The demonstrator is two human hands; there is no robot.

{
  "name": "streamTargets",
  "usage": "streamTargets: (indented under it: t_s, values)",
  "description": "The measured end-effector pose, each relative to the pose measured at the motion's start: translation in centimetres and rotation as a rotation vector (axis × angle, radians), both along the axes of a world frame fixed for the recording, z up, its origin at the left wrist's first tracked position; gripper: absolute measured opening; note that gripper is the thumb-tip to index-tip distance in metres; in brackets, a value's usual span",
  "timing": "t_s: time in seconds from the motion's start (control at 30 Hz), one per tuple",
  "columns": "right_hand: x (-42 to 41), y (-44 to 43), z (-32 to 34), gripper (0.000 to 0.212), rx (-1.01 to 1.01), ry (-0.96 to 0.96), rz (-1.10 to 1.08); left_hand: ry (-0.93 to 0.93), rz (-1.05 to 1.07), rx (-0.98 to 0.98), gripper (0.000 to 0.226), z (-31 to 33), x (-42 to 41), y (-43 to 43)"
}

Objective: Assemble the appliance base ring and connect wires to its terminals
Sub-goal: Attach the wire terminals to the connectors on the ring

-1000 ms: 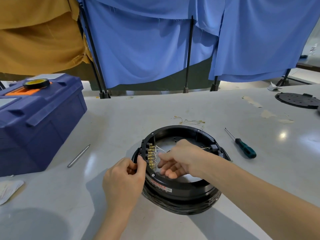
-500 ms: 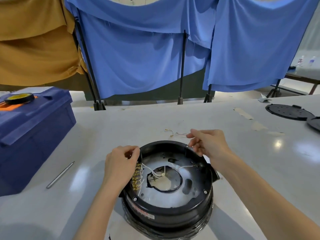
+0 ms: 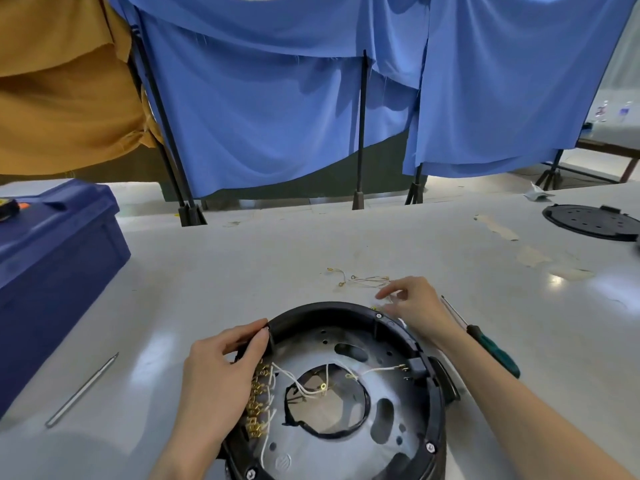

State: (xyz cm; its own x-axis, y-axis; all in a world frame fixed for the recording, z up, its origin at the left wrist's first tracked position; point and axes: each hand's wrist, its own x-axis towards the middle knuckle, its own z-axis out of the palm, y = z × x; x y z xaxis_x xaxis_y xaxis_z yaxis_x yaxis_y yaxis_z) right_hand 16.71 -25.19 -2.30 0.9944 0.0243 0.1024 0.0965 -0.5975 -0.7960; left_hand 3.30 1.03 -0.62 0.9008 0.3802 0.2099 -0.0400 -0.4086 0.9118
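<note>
Between the left hand (image 3: 221,372) and right hand (image 3: 412,306), the ring (image 3: 346,310) is black, and its plate (image 3: 304,348) is silver-grey dotted with dark holes. By the left hand are gold terminals (image 3: 258,403) and white wires (image 3: 379,369). Beyond the right hand lie pale gold loose wires (image 3: 363,280). To that hand's right is a green-handled screwdriver (image 3: 498,355). Far left of the left hand, a navy toolbox (image 3: 59,258) stands on the pale grey bench (image 3: 242,265).

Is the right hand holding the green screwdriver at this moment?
No, the green screwdriver lies on the table, to the right of the right hand, which is at the far rim of the base ring.
</note>
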Motion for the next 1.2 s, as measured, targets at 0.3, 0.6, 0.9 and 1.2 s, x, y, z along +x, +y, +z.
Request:
streamTargets:
  t_s: [0.3,0.6,0.9,1.2]
  values:
    - [0.5,-0.2,-0.7,0.017,-0.072,-0.076,-0.022,-0.023,-0.01,-0.03,0.014,-0.1,0.0,-0.1]
    - [-2.3,-0.6,3.3,0.012,0.702,-0.166,-0.191,-0.006,0.006,-0.019,0.014,0.5,-0.3,-0.5]
    - [-8.7,5.0,7.5,0.02,0.95,0.082,0.207,-0.297,-0.17,0.132,0.03,5.4,-2.4,-4.1]
    - [-10.3,6.4,6.4,0.025,0.902,0.142,0.33,-0.331,-0.093,-0.008,0.013,4.7,-2.7,-5.4]
